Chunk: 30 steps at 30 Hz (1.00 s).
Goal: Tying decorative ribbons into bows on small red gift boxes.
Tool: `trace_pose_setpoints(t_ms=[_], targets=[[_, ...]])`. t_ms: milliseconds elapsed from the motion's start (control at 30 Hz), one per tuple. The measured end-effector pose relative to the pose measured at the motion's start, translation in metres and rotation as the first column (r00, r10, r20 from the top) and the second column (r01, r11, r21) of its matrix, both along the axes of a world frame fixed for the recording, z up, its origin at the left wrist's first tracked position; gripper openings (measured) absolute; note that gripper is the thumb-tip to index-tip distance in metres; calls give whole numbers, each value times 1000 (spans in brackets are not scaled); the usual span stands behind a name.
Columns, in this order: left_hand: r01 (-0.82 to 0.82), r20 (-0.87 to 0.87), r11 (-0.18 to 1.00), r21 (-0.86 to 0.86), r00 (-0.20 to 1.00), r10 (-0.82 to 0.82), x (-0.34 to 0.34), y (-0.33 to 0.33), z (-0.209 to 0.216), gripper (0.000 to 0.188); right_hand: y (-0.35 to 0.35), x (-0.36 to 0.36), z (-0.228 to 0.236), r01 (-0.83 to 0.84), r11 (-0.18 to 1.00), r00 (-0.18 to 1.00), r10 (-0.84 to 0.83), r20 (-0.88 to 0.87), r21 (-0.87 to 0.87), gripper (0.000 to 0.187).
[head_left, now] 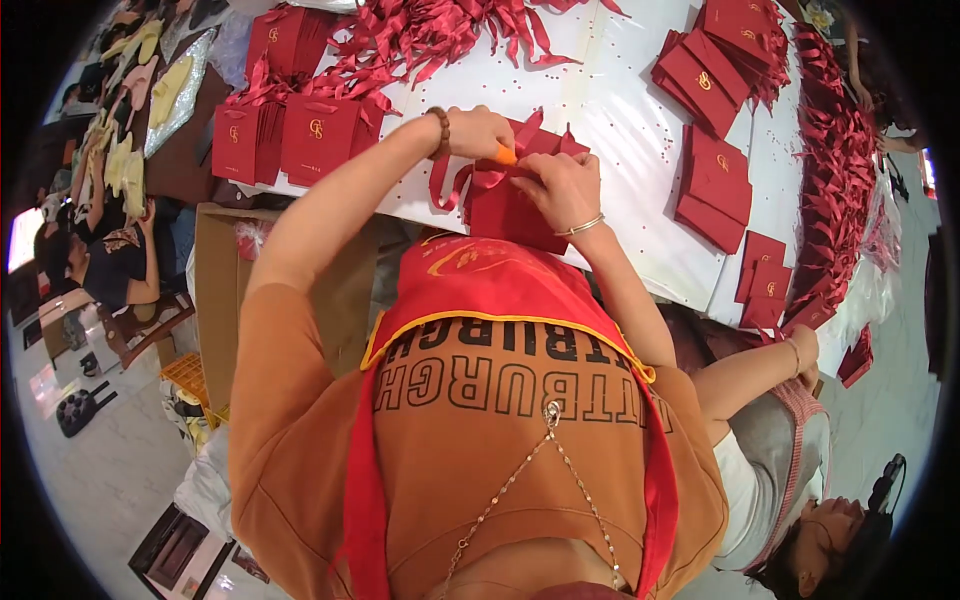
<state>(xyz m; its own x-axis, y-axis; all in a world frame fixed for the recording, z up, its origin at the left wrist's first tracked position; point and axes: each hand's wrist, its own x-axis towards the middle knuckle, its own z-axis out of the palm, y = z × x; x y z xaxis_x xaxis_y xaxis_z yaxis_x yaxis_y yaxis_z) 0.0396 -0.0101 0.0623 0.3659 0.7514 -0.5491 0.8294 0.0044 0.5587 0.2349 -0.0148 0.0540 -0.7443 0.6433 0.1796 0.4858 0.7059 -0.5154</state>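
A small dark red paper bag (510,218) lies at the near edge of the white table, in front of my apron. Red ribbon (437,186) loops out to its left, and more ribbon strands stick up behind it. My left hand (480,134), with a brown bead bracelet and an orange cover on one finger, is closed on the ribbon over the bag's upper part. Beside it, my right hand (566,188), wearing a silver bangle, pinches at the same spot. The exact hold of the fingertips is partly hidden.
Red bags with ribbons (325,138) stand in rows at left; more stacks (714,188) lie at right. Loose ribbon (430,40) is heaped at the back. An open cardboard box (240,300) sits below the left table edge. A co-worker's arm (760,372) reaches to bags at right.
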Motion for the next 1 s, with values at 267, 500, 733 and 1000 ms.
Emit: trace_pose_setpoints(t_ms=[267,500,733,1000], targets=[[-373,356,928,-16,865,354,-1,18,-33,19,-2,-2,-2,-52,996,997,47,-62,-67,11],[-717,225,544,435,672,705,-39,-6,-51,33,11,-3,-4,118,972,985,-90,145,-201,21],[-486,-370,855,181,772,517,-29,-75,-54,34,48,-11,-23,217,828,971,-127,204,-517,39],[-844,501,515,153,515,695,-41,-69,-70,3,39,-21,-37,197,891,959,-88,270,-409,39]])
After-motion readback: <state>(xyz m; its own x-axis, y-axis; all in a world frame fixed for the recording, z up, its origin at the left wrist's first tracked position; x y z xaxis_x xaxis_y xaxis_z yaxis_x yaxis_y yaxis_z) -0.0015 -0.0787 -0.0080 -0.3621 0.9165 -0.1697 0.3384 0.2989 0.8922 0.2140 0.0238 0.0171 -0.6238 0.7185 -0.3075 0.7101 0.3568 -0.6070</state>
